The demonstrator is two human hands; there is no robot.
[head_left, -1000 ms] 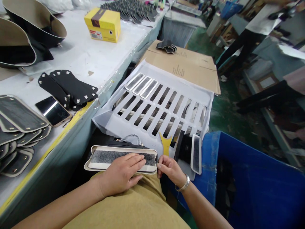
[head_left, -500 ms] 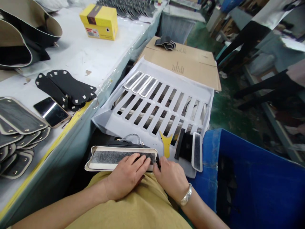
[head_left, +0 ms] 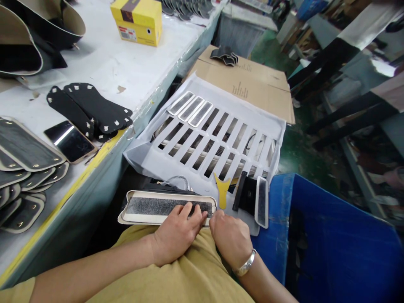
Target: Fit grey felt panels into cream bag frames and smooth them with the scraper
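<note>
A cream oblong piece [head_left: 148, 207] with a grey fuzzy strip on top lies across my lap. My left hand [head_left: 176, 232] rests on its right half, fingers stretched flat and pressing the strip. My right hand [head_left: 229, 239] sits at the piece's right end, fingers curled together at the edge; what they pinch is hidden. Just beyond stands a yellow forked tool [head_left: 222, 191]. A white die-cut sheet [head_left: 176, 164] with several slots holds three remaining grey strips [head_left: 190, 109].
The white worktable [head_left: 126, 71] on my left carries black leather pieces [head_left: 91, 110], a phone [head_left: 70, 141], stacked grey-faced pieces [head_left: 22, 168] and a yellow box [head_left: 137, 20]. A loose strip [head_left: 261, 201] lies by a blue bin [head_left: 331, 244]. Flat cardboard [head_left: 252, 84] lies behind.
My right hand has moved from beside the yellow tool in to the piece's right end, next to my left hand. My left fingers slid slightly right along the strip.
</note>
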